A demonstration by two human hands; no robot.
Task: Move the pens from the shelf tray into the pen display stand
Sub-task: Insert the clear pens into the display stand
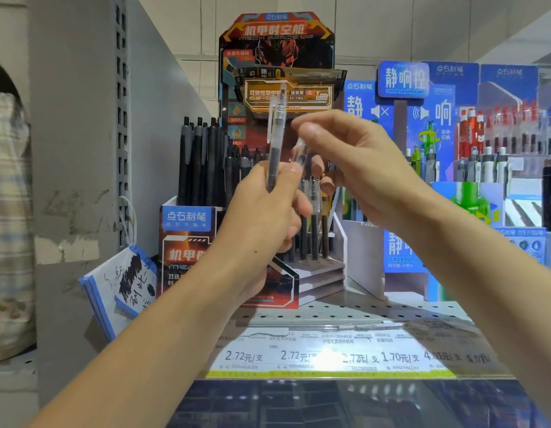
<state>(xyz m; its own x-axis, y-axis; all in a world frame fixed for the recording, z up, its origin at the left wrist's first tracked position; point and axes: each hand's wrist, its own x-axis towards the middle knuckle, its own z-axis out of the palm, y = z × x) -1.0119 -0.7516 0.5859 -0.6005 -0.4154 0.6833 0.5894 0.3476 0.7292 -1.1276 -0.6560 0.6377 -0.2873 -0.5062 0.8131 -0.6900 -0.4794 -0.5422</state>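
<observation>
The left hand [263, 211] grips an upright clear pen [275, 140]; at its 2 o'clock the right hand [357, 168] pinches a second pen [300, 151], before the pen display stand [187, 239].

Grey metal shelving upright [121, 118], perforated shelf [360, 310], pale wall [376, 26]

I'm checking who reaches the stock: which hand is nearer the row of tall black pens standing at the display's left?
Left. The left hand is just right of the tall black pens; the right hand is farther right.
</observation>
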